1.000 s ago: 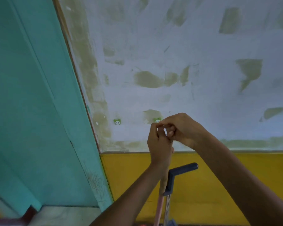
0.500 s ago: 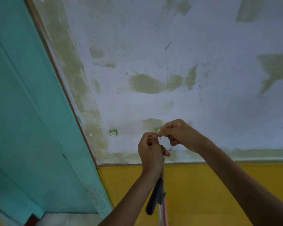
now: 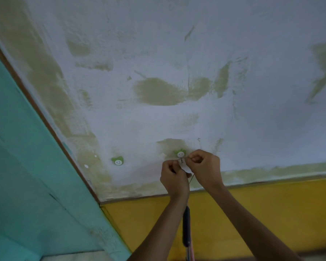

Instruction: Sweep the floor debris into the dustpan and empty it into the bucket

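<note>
Patchy white wall ahead; my left hand and right hand pinch what looks like a thin loop at the hook. Light, rigid dustpan handle hangs below; I'd grip it there.

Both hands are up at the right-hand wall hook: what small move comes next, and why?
Probably slip the string loop onto the smiley hook: both hands, left and right, pinch it just under that hook while the dark handle hangs below.

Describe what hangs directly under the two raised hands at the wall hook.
Below the left hand and right hand at the green smiley-face wall hook hangs a dark tool handle against the yellow lower wall. Its lower end is out of frame.
</note>
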Tool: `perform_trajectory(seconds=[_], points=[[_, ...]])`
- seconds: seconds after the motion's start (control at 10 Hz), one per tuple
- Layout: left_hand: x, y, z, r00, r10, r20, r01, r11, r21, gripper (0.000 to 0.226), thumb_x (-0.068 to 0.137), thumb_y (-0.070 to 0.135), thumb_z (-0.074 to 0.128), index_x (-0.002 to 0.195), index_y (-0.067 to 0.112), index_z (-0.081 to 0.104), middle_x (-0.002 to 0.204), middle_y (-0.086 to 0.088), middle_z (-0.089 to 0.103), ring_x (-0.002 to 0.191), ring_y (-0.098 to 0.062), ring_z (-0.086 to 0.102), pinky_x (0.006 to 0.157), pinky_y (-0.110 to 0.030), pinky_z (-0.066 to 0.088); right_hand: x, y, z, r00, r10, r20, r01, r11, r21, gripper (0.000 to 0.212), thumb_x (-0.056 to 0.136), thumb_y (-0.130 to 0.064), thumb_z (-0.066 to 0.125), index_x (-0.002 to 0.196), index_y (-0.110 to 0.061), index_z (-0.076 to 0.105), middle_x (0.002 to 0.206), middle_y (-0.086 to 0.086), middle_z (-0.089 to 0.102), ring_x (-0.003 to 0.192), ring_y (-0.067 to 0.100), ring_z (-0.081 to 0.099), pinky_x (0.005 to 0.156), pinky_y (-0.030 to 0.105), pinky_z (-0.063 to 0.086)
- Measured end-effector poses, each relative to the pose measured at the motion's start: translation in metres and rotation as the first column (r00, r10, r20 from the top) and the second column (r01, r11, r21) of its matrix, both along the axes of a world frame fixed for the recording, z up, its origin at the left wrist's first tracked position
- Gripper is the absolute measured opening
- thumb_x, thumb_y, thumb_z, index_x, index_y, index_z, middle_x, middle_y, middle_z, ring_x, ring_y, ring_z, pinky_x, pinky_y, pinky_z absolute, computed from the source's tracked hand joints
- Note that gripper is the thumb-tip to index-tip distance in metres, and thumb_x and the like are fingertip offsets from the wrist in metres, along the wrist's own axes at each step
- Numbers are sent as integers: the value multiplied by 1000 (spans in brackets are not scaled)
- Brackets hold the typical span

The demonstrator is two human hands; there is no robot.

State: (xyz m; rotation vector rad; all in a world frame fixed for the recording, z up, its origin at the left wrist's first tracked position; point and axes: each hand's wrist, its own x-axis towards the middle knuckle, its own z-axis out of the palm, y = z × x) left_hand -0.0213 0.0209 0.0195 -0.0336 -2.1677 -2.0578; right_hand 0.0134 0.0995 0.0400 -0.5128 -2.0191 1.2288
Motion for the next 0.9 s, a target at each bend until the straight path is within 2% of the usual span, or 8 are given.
perform_trajectory(seconds=[0.1,0.2,0.3,0.5,0.6,0.7,0.8,0.9], points=[[3,3,-14,1000,15,-4,-15,999,-45,22,98,3,49,78,9,57,64,0,57,54,-16,61,48,-36,52,3,3,-15,998,19,54,-18,1000,-20,11,80,-8,76,70,-11,72,59,-1,69,53,15,65,49,27,52],[2,4,-24,999,16,-38,-20,994,-106,26,98,7,51,74,16,51,61,5,54,52,-10,51,46,-16,37,1,-2,-26,997,62,53,-57,994,-88,12,84,-11,75,73,-8,73,62,4,71,54,20,67,52,34,57],[3,1,-32,996,-47,-71,35,985,-169,24,99,10,51,76,16,53,61,8,54,52,-3,48,44,-12,37,-1,-8,-35,995,79,52,-74,992,-107,10,87,-13,73,77,-12,75,66,2,73,58,12,69,53,27,58],[2,-5,-34,992,-112,-52,97,968,-230,22,99,9,52,78,11,58,63,6,55,54,-7,48,47,-19,35,2,-12,-41,989,146,17,-143,981,-133,18,90,-8,67,79,-20,73,72,-8,72,67,1,68,58,10,51],[5,-11,-30,981,-140,-136,90,943,-320,19,96,6,54,81,8,65,69,3,60,59,-8,50,50,-12,35,4,-7,-44,985,166,55,-159,982,-105,12,90,-9,68,81,-14,74,75,-3,72,71,4,68,62,13,53],[11,-12,-23,976,-154,-155,73,899,-432,12,90,0,56,85,5,66,83,-6,64,72,-14,52,62,-21,38,7,-2,-45,982,159,101,-149,984,-99,8,88,-9,69,82,-7,75,73,2,72,66,12,68,57,15,52],[21,-12,-19,973,-208,-99,135,862,-488,14,86,0,56,93,8,65,97,-10,63,83,-21,55,72,-32,47,14,2,-41,979,169,116,-159,983,-91,12,85,-7,69,75,-14,72,66,-4,69,62,10,64,54,12,49],[26,-14,-14,991,-125,36,126,858,-497,28,86,5,59,112,5,69,123,-11,58,108,-28,58,92,-40,50,22,6,-38,966,217,140,-206,975,-86,17,85,-6,67,72,-17,70,66,-1,69,63,17,66,61,31,57]])
